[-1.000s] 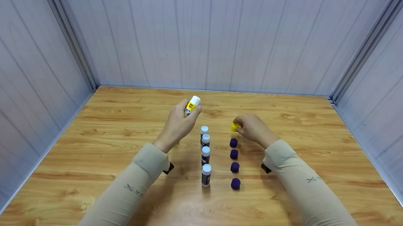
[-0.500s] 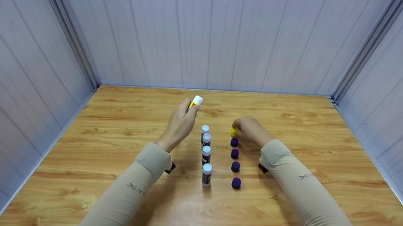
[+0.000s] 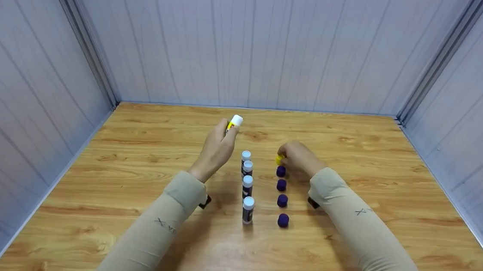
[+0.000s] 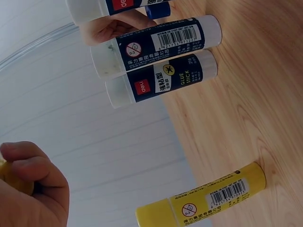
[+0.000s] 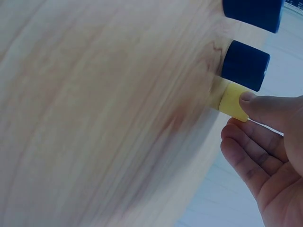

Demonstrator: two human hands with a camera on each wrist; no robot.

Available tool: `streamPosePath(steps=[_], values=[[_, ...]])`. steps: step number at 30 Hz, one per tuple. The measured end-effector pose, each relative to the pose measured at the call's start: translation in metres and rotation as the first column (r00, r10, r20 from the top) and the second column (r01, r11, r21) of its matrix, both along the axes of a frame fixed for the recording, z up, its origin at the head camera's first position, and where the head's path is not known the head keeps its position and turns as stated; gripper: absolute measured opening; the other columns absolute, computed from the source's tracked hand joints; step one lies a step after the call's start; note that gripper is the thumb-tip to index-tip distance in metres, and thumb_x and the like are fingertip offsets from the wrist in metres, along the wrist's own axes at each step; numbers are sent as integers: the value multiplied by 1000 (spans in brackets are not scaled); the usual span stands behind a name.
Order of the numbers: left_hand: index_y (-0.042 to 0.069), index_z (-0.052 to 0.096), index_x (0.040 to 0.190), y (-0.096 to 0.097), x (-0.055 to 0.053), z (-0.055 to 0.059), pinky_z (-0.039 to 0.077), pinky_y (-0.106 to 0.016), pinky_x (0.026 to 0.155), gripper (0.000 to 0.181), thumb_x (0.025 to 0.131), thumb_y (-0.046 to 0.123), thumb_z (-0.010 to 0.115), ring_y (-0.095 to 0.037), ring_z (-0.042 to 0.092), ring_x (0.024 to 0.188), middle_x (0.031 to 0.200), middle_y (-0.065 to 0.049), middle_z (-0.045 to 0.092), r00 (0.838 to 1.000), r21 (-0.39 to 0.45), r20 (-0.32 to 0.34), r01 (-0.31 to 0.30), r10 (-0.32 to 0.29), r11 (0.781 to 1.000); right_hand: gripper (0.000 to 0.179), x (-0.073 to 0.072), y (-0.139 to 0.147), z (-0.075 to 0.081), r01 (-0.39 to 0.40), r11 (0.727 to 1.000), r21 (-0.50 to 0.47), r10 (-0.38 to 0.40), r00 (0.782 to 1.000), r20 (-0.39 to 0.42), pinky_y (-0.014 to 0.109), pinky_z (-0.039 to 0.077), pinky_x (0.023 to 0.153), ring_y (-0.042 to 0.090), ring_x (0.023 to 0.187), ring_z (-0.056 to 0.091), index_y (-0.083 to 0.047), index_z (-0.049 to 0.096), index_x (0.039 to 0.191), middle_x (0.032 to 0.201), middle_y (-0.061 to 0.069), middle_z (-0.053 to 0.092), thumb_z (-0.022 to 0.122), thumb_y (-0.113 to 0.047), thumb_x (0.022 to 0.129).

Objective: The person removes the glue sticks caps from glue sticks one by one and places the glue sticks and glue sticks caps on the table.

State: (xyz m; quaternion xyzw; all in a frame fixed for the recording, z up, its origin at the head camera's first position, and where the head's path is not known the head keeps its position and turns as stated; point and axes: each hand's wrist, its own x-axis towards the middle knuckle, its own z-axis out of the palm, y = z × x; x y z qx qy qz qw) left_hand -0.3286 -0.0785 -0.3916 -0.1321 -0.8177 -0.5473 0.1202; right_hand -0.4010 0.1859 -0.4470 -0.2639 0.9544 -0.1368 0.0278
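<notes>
My left hand [image 3: 217, 147] grips a yellow glue stick [image 3: 235, 122] with its white end up, raised above the table. In the left wrist view that hand's curled fingers cover most of it, and a yellow patch [image 4: 16, 182] shows. My right hand [image 3: 302, 156] pinches a yellow cap [image 5: 233, 101] at the table surface. The cap is at the far end of a row of dark blue caps [image 3: 281, 184]. Left of that row stand several navy glue sticks [image 3: 247, 187] with white tops, in a line.
Another yellow glue stick [image 4: 203, 201] stands upright on the table in the left wrist view; my left hand or arm seems to hide it in the head view. Pale panel walls [image 3: 248, 45] enclose the wooden table [image 3: 103, 193] at the back and sides.
My right hand has lowered the yellow cap toward the near row, down to the table. My left hand has turned slightly, so less of the held glue stick's label shows.
</notes>
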Motion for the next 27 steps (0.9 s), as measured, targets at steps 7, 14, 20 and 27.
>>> streamPosePath(steps=[7, 14, 20, 27], values=[[9, 57, 124, 1, -2, -2, 45, -32, 67, 30, 113, 35, 47, -18, 52, 76, 93, -5, 54, 999, 33, 35, 30, -31, 999, 24, 2, -2, 2, 25, 1000, -6, -24, 999, 30, 51, 61, 101, 40, 117, 74, 7, 77, 124, 123, 24, 78, 68, 1, 103], [5, 64, 130, 4, -6, -5, 47, -35, 80, 32, 113, 32, 59, -23, 54, 93, 106, -9, 58, 999, -27, -9, 49, -49, 998, 22, 1, -3, 1, 30, 1000, 6, -30, 999, 35, 50, 62, 97, 38, 111, 75, 6, 78, 120, 118, 22, 79, 66, 3, 102], [5, 70, 130, 9, -8, -7, 52, -39, 89, 32, 107, 27, 71, -26, 57, 105, 117, -13, 61, 999, -99, -32, 5, -9, 995, 20, 1, -4, 1, 30, 1000, 5, -30, 999, 44, 49, 62, 96, 36, 109, 76, 6, 79, 117, 115, 22, 80, 66, 3, 102], [7, 78, 118, 14, -9, -13, 59, -41, 93, 25, 99, 21, 83, -29, 70, 104, 113, -13, 75, 991, -174, -120, -85, 65, 981, 20, 3, -4, 0, 33, 999, 20, -33, 999, 8, 49, 63, 96, 38, 109, 76, 7, 79, 118, 116, 23, 80, 67, 1, 103]])
